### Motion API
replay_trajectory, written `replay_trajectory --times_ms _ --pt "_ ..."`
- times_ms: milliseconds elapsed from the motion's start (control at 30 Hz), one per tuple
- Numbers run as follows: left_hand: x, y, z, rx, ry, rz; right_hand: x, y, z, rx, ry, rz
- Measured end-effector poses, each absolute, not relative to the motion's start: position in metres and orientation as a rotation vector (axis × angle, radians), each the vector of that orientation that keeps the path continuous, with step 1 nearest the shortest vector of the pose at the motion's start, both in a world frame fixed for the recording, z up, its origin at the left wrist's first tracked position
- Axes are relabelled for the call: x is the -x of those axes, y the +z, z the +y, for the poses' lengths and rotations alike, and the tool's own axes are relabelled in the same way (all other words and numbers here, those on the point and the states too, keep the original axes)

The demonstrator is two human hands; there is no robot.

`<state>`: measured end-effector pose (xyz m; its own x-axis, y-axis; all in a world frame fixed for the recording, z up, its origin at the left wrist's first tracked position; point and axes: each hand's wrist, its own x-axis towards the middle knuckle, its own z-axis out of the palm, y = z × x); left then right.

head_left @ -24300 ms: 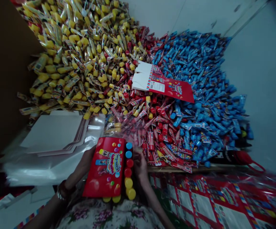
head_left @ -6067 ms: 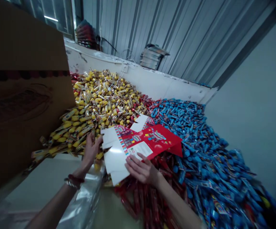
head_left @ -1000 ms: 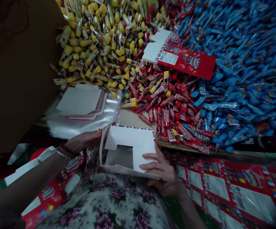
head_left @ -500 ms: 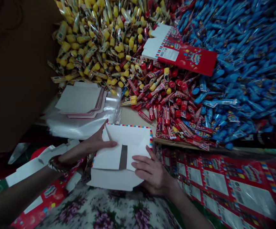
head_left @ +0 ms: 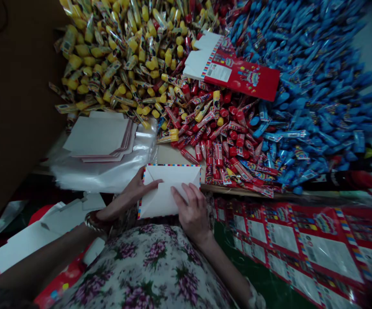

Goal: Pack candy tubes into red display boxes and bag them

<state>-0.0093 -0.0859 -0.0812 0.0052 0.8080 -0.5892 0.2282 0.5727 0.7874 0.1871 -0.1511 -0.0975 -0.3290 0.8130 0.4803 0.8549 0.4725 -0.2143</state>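
Observation:
A small cardboard box (head_left: 160, 201) lies in front of my body, its white flaps folded inward and a striped, coloured edge along its rim. My left hand (head_left: 139, 191) grips the box's left side, with the thumb stretched over a flap. My right hand (head_left: 192, 210) rests on the white flaps from the right, fingers spread and pressing down; its thumb is hidden. Just beyond the box, small red-capped tubes (head_left: 218, 154) lie along the table's front edge. What the underside of the box looks like is out of sight.
Heaps of yellow-capped tubes (head_left: 118, 86) and blue tubes (head_left: 301, 86) cover the table. A flat red carton (head_left: 253, 79) lies on them. White card sheets (head_left: 97, 135) sit on clear plastic bags (head_left: 108, 176). Wrapped printed cartons (head_left: 288, 236) are at lower right, a brown carton (head_left: 15, 107) at left.
The near flap has been folded up over the box, covering the gap between the side flaps. My right hand has moved from the box's right side onto the flaps; my left hand stays on it.

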Motion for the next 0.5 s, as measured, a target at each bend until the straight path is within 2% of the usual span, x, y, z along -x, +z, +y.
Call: replay_trajectory --times_ms 133,233,500 --pt "0.009 -0.088 -0.085 -0.831 0.622 1.423 -0.185 -0.111 -0.152 1.212 -0.032 -2.459" --pt "0.015 -0.085 -0.078 -0.894 0.527 1.414 -0.184 -0.120 -0.154 1.207 -0.068 -2.576" --pt "0.006 -0.071 0.000 -1.669 0.101 1.416 -0.191 -0.123 -0.147 1.142 -0.064 -2.593"
